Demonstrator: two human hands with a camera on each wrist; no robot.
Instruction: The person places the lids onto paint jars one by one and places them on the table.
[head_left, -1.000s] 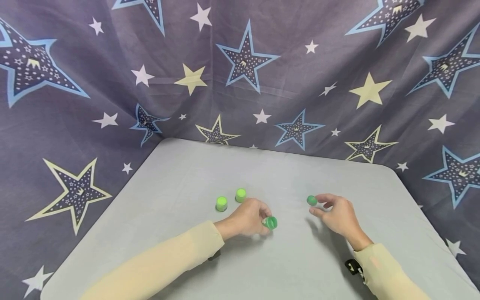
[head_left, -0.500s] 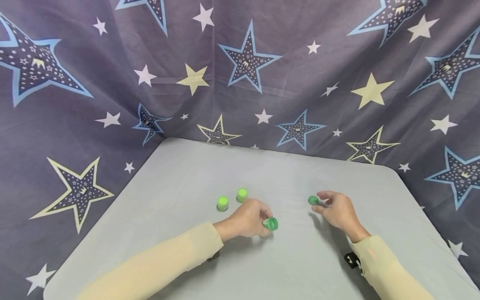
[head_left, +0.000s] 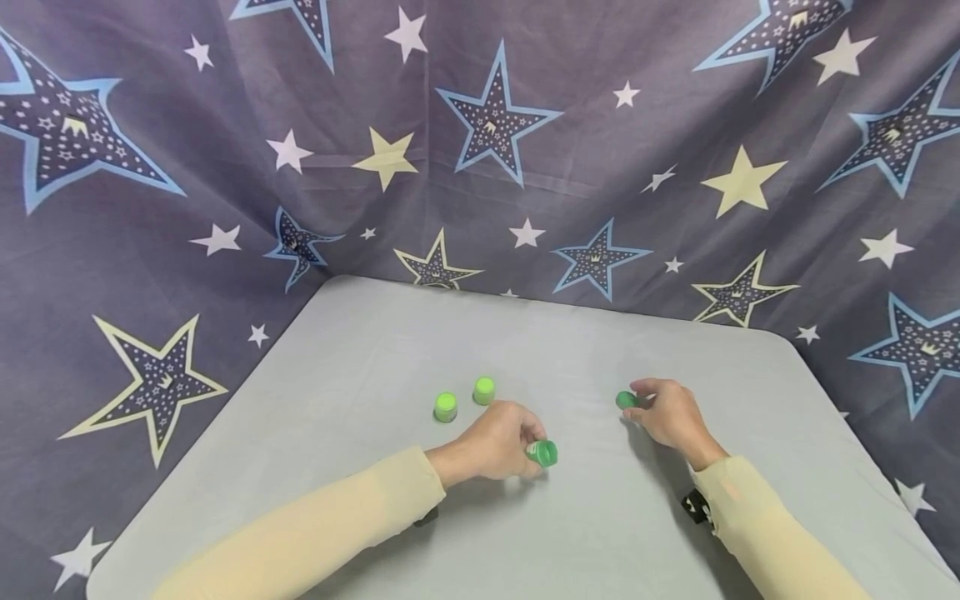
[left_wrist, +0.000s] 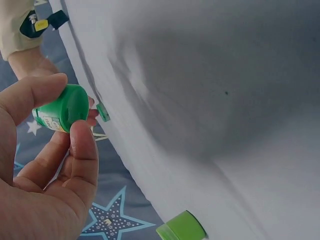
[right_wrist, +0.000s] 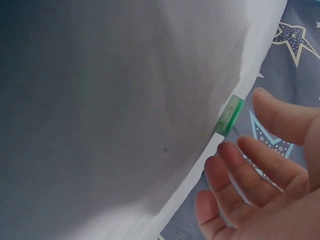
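My left hand (head_left: 497, 443) holds a small green tub (head_left: 542, 453) tipped on its side, its open mouth toward the right. The left wrist view shows the thumb and fingers pinching this tub (left_wrist: 69, 109), which has a white label. My right hand (head_left: 672, 417) is at a green lid (head_left: 626, 400) on the table. In the right wrist view the thumb and fingers are spread beside the lid (right_wrist: 230, 116), with a gap between. Left of my left hand stand two light green lidded tubs, a nearer one (head_left: 446, 407) and a farther one (head_left: 484, 391).
A pale grey cloth covers the table (head_left: 390, 333). Behind and to both sides hangs a dark curtain (head_left: 585, 100) printed with stars. A black strap (head_left: 696, 507) is on the right wrist, beside the sleeve.
My right hand has come closer to the green lid, its fingers now nearly over it. The left hand has dipped slightly with the green tub still in its grip.
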